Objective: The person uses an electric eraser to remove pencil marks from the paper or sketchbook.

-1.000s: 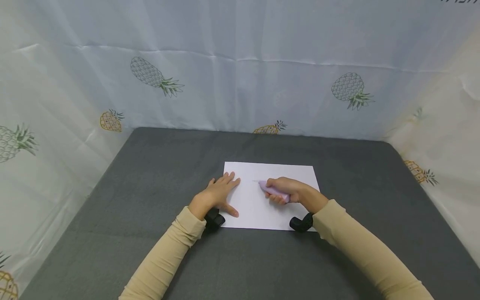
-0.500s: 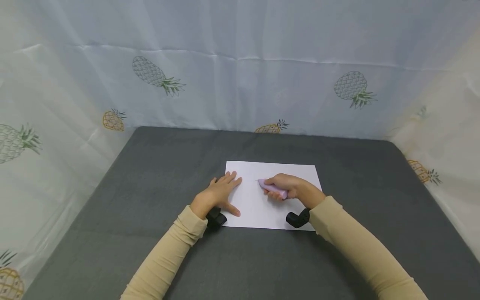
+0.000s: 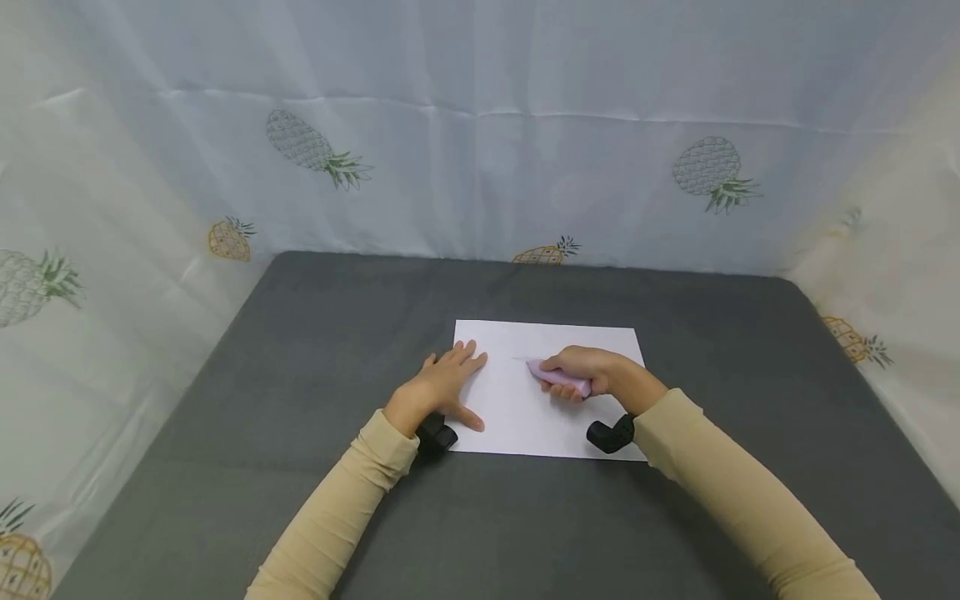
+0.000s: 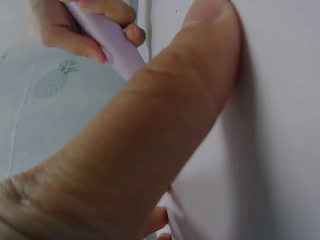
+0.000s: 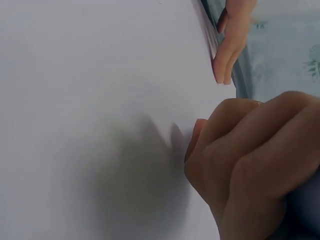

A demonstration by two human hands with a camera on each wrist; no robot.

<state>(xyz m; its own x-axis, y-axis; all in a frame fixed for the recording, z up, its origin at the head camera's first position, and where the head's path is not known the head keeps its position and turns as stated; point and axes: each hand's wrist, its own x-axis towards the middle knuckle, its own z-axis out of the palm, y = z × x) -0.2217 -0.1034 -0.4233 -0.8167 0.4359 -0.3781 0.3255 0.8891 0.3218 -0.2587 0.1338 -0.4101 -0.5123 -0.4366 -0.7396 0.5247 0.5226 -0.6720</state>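
A white sheet of paper [image 3: 517,429] lies on the dark grey table. My left hand [image 3: 442,382] rests on its left side with fingers and thumb spread; the thumb [image 4: 165,90] crosses the left wrist view. My right hand [image 3: 592,372] grips a lavender tool [image 3: 558,379] with a rounded body and a tapered tip, whose exact kind cannot be made out. The tip points left at the paper's upper middle, beside a faint thin line. Curled right-hand fingers [image 5: 250,155] hide the tool in the right wrist view.
The dark grey tabletop [image 3: 337,317] extends around the sheet. A white curtain [image 3: 480,175] printed with pineapples stands along the back and sides. Black wrist devices [image 3: 611,435] sit at both wrists, over the sheet's lower corners.
Over the paper, the tool's tip shifts slightly left, then back to the right, near the faint line. My left hand stays in place on the sheet. The whole view drifts slightly.
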